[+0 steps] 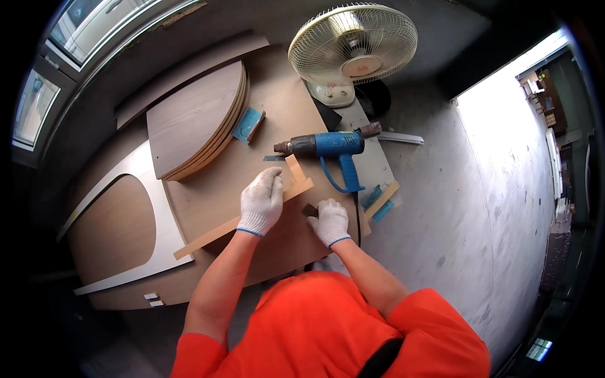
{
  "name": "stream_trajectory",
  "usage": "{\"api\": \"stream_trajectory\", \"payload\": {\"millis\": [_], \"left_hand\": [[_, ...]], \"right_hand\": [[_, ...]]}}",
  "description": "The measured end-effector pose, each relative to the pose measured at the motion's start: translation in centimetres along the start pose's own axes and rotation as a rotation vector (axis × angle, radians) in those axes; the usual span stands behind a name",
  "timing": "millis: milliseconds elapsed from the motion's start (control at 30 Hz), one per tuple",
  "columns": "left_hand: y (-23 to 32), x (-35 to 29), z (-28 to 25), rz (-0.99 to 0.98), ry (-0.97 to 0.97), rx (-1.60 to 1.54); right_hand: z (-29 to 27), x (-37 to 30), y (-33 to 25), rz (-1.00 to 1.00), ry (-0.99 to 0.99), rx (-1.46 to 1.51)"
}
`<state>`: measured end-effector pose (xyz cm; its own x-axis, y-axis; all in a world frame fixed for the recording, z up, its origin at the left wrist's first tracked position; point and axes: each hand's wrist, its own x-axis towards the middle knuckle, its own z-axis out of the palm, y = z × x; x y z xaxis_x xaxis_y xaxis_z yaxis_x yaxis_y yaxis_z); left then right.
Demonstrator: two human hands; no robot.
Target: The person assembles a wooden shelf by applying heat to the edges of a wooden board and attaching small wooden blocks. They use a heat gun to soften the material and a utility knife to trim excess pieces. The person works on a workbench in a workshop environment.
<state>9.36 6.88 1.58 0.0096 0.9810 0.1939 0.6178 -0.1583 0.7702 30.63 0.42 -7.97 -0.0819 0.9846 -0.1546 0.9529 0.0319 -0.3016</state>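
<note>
A long tan edging strip [210, 238] runs along a panel edge in front of me, and its far-right end bends upward. My left hand [261, 200], in a white knit glove with a blue cuff, is closed over the strip near that bent end; the fingertips are partly hidden. To the right, my right hand [331, 222], gloved alike, is closed round a small dark brown block [309, 210] beside the panel edge. A blue heat gun [340, 145] lies just beyond both hands, nozzle to the left.
Curved wooden panels [198, 120] are stacked at the far left, near a white frame [165, 217] with a rounded cutout. Beyond the heat gun stands a fan [353, 47]. A blue-wrapped piece [247, 125] lies on the worktable [287, 88]. The heat gun's cord [358, 220] hangs at the right.
</note>
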Motion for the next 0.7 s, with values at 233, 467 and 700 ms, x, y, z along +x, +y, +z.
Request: {"api": "stream_trajectory", "payload": {"millis": [233,467,700], "left_hand": [[0.4,0.3,-1.1,-0.020,-0.124,-0.068],[-0.2,0.2,-0.7,0.046,-0.112,-0.067],[-0.2,0.4,-1.0,0.017,-0.114,-0.098]], "right_hand": [[-1.4,-4.1,0.6,0.308,0.015,0.811],[-10.4,1.4,-5.8,-0.010,0.456,0.713],[-7.6,4.0,-8.3,-0.159,0.559,0.239]]}}
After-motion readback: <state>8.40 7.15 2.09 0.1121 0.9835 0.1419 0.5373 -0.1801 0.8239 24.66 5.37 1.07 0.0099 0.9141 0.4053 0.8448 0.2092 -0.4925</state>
